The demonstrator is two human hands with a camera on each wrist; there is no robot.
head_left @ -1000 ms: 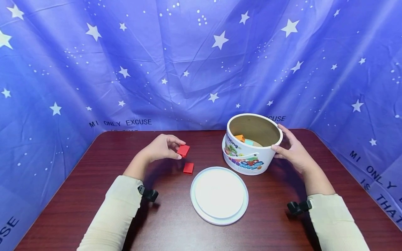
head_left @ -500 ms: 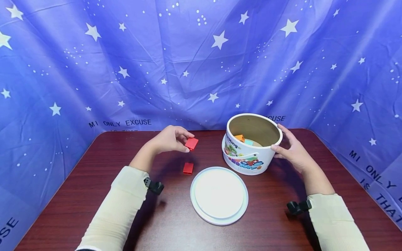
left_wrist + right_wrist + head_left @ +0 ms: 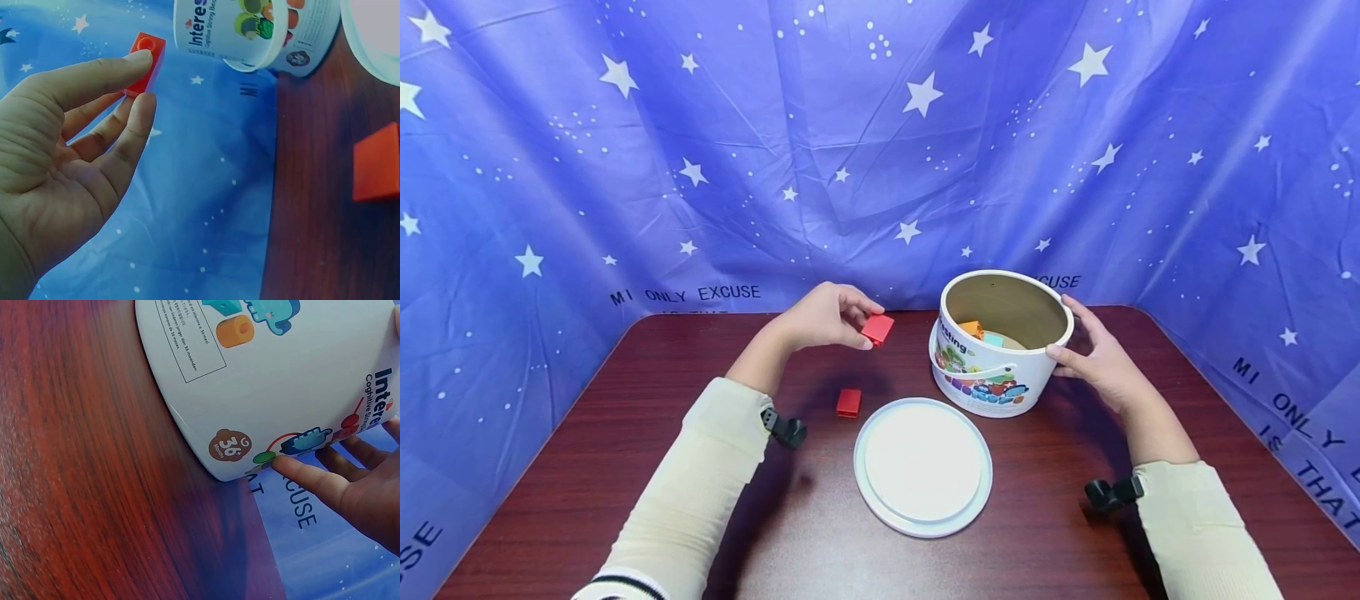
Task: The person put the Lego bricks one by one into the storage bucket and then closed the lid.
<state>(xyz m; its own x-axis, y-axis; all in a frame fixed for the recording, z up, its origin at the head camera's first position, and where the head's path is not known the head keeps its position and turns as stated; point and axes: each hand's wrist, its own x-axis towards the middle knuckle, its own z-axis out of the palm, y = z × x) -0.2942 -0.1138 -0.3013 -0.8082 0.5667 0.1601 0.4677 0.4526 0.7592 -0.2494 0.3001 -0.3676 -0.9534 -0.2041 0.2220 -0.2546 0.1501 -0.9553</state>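
Note:
My left hand (image 3: 829,318) pinches a red toy brick (image 3: 877,328) between thumb and fingers, raised above the table left of the bucket. In the left wrist view the brick (image 3: 145,65) shows a round stud at one end. A second red brick (image 3: 849,402) lies on the table below that hand. My right hand (image 3: 1097,358) grips the right side of a white printed bucket (image 3: 992,396), with thumb and fingers spread round its wall near the rim. Inside the bucket are an orange piece (image 3: 973,329) and a pale turquoise one (image 3: 994,340).
A round white lid (image 3: 922,468) lies flat on the dark reddish wooden table (image 3: 1030,517), in front of the bucket. The bucket's white handle (image 3: 973,375) hangs down its front. Behind the table hangs a blue star-patterned cloth (image 3: 820,125).
My left hand has risen and moved right and away with the red brick, nearer the bucket. The right hand, bucket, lid and second brick have stayed put.

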